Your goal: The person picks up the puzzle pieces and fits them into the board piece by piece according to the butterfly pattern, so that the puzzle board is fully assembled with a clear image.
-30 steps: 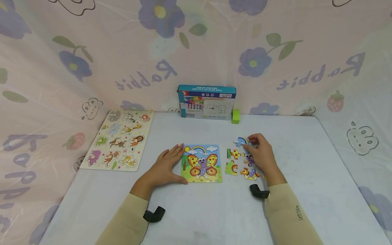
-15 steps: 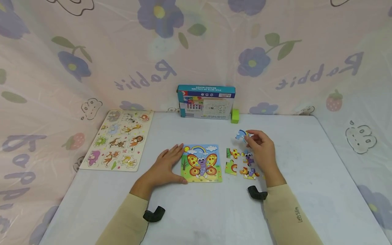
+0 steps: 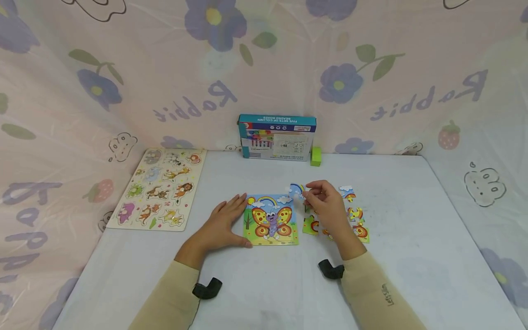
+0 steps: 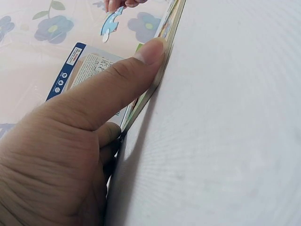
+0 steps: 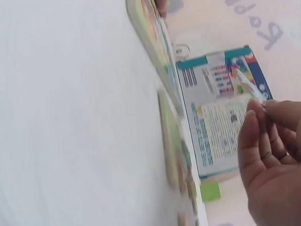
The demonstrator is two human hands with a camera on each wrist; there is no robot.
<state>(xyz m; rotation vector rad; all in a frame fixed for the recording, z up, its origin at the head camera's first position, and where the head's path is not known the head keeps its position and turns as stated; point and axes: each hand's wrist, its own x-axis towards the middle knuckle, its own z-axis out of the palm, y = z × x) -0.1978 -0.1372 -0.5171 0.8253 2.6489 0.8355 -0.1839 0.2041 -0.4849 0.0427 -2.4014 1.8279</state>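
Observation:
A square butterfly picture puzzle board lies flat on the table. My left hand rests at its left side with fingers spread; the thumb touches its near edge in the left wrist view. Between thumb and fingertips, my right hand pinches a blue rainbow puzzle piece, held up above the table near the board's far right corner. The right wrist view shows this piece almost edge-on. Loose pieces, among them a green one and a cloud one, lie under and beside the right hand, which partly hides them.
An animal puzzle board lies at the left on the white table. At the back, a bead-set box stands against the printed curtain, with a green block beside it.
My right hand has lifted the rainbow piece from the loose group and carried it left toward the butterfly board, uncovering pieces on the right. The left hand has stayed in place.

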